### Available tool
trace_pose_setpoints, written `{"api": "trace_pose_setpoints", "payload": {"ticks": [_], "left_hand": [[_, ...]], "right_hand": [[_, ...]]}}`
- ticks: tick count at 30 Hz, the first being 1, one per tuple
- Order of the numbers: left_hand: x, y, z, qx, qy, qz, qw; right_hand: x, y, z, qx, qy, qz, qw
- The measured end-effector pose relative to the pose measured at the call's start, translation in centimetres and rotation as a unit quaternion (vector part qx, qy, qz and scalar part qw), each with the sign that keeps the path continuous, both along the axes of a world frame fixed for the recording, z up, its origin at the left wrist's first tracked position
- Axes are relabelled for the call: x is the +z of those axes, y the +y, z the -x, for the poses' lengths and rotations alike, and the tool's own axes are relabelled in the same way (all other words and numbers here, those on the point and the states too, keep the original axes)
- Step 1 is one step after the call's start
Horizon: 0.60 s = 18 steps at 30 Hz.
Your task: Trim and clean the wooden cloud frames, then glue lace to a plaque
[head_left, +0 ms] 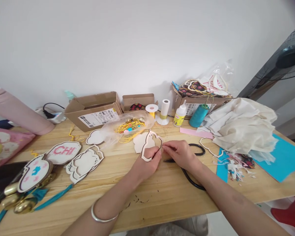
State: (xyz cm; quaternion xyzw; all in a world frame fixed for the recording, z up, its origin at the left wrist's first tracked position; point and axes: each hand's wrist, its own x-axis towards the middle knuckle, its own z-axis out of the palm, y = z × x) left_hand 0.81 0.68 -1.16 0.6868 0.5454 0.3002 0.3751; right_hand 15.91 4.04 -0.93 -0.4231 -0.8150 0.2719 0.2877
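Observation:
My left hand (pixel 147 164) is closed on a thin wooden cloud-shaped frame (pixel 146 147), which it holds up off the table at a tilt. Close beside the frame's right edge, my right hand (pixel 180 152) has thumb and fingertips pinched together; whatever they grip, if anything, is too small to make out. Black-handled scissors (pixel 200 150) lie partly under my right hand and forearm. Behind the frame is a pale cloud-shaped board (pixel 139 142). Several white cloud pieces with wooden rims (pixel 85 162) lie to the left of my left hand.
Along the wall stand cardboard boxes (pixel 93 109), a glue bottle (pixel 179 114), a teal thread spool (pixel 199 115) and a bag of yellow cords (pixel 130 126). Crumpled cream fabric (pixel 241 121) and blue sheets (pixel 282 159) are at right. Brass bells (pixel 24 205) and a pink bottle (pixel 19 109) are at left.

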Motion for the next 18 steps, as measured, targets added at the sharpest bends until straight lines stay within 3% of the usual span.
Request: {"api": "trace_pose_setpoints", "payload": {"ticks": [7, 14, 18], "left_hand": [[0.1, -0.1, -0.6, 0.01, 0.033, -0.038, 0.999], [0.4, -0.1, -0.7, 0.014, 0.004, 0.016, 1.0], [0.2, -0.1, -0.5, 0.018, -0.031, 0.052, 0.998]], "right_hand": [[-0.5, -1.0, 0.8, -0.073, -0.126, -0.17, 0.975], [-0.3, -1.3, 0.8, -0.07, -0.202, -0.284, 0.935], [-0.5, -1.1, 0.7, -0.054, -0.197, -0.325, 0.924]]}}
